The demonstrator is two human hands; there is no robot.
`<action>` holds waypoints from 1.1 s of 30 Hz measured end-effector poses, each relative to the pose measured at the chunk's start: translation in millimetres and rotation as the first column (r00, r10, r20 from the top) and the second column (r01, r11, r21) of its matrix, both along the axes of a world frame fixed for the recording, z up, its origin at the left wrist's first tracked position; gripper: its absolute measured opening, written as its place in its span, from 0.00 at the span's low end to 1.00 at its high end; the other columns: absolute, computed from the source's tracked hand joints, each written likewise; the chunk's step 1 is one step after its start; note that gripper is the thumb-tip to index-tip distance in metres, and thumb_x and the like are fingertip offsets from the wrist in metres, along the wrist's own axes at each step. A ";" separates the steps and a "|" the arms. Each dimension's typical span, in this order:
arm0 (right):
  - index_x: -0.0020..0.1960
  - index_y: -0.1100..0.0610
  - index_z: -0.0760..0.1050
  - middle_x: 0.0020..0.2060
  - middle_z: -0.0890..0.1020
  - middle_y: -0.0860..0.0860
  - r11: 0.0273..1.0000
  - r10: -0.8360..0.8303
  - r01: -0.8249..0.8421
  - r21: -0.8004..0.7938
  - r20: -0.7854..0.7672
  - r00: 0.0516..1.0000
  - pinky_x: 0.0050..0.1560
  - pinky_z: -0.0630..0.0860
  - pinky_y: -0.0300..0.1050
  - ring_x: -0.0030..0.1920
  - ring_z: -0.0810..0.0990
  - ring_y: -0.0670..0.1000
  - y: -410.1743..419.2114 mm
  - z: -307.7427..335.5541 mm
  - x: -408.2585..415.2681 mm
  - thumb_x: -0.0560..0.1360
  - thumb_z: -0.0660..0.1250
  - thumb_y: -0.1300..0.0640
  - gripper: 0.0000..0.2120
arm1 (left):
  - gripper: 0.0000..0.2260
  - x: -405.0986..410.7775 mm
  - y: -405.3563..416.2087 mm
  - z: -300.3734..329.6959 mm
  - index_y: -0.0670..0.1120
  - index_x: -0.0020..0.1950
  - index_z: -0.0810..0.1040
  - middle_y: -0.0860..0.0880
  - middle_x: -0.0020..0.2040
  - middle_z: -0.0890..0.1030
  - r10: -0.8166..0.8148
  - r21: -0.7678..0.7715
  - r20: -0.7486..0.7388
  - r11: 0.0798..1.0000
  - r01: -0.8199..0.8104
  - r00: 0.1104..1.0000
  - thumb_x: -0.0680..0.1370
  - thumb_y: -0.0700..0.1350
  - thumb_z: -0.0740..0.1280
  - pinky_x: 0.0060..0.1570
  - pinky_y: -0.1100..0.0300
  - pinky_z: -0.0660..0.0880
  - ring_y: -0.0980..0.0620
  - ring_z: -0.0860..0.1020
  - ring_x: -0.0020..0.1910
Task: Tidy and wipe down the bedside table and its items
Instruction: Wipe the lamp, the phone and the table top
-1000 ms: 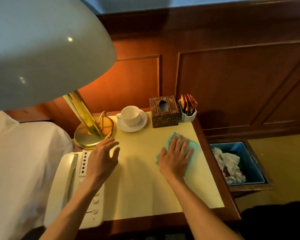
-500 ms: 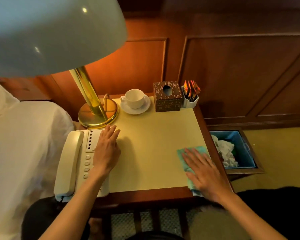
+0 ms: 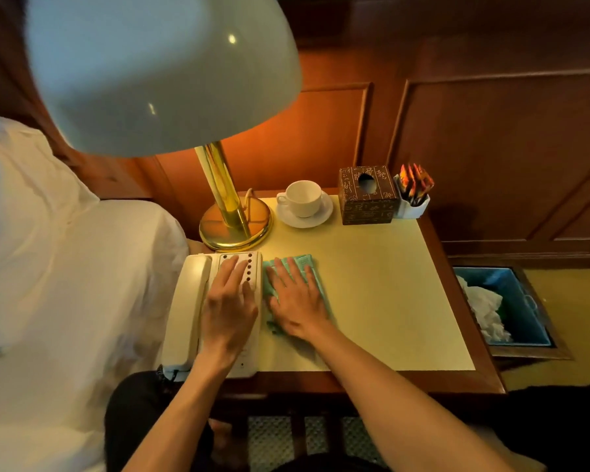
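The bedside table (image 3: 382, 284) has a pale yellow top with a dark wood rim. A teal cloth (image 3: 310, 267) lies flat on it, right beside the phone. My right hand (image 3: 295, 298) presses on the cloth with straight fingers. My left hand (image 3: 230, 304) rests flat on the keypad of the cream telephone (image 3: 191, 311) at the table's left edge. At the back stand a brass lamp base (image 3: 235, 226), a white cup on a saucer (image 3: 302, 202), a brown tissue box (image 3: 367, 195) and a white holder of sachets (image 3: 414, 195).
The large white lampshade (image 3: 157, 69) hangs over the upper left of the view. White bedding (image 3: 58, 284) lies to the left of the table. A blue bin (image 3: 504, 308) with crumpled tissue sits on the floor to the right. Wood panelling backs the table.
My right hand slid the cloth from the table's right front edge across to the left, up against the phone. My left hand stayed on the phone's keypad.
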State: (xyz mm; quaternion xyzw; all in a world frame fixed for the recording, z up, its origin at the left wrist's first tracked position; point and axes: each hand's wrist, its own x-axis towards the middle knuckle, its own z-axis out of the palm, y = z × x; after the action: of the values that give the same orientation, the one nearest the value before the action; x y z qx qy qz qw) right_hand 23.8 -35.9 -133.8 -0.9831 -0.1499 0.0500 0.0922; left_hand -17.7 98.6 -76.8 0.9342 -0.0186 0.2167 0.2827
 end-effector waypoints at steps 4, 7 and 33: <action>0.79 0.50 0.41 0.79 0.45 0.48 0.996 0.088 -0.088 0.014 0.002 0.996 0.76 0.40 0.60 0.78 0.39 0.52 -0.3 -7.5 -14.0 0.80 0.49 0.44 0.31 | 0.33 -7.3 23.8 10.6 0.46 0.72 0.65 0.42 0.72 0.68 0.244 0.087 -0.073 0.967 -0.238 0.967 0.72 0.62 0.66 0.69 0.38 0.66 0.41 0.64 0.73; 0.79 0.48 0.40 0.79 0.44 0.48 0.996 0.080 -0.080 0.044 0.000 0.997 0.76 0.38 0.58 0.78 0.39 0.51 -3.6 -6.8 -23.5 0.80 0.49 0.43 0.32 | 0.57 -14.2 32.0 14.2 0.54 0.77 0.46 0.39 0.76 0.55 0.344 0.071 -0.459 0.933 -0.352 0.819 0.58 0.81 0.63 0.69 0.30 0.57 0.33 0.54 0.75; 0.78 0.45 0.49 0.77 0.51 0.44 0.986 -0.137 0.122 0.112 0.145 0.980 0.76 0.42 0.51 0.78 0.49 0.49 -112.1 -15.8 -82.0 0.78 0.47 0.40 0.29 | 0.67 -10.4 46.4 18.8 0.61 0.75 0.34 0.34 0.73 0.54 0.288 0.078 -0.647 0.946 -0.315 0.706 0.47 0.81 0.66 0.63 0.27 0.59 0.27 0.57 0.70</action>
State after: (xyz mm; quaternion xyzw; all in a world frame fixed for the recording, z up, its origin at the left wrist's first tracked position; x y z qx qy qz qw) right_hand -58.2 -147.9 -149.7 -0.9857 -0.0946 -0.0390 0.1339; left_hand -28.1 145.0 -58.0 0.9354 0.2376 -0.0778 0.2500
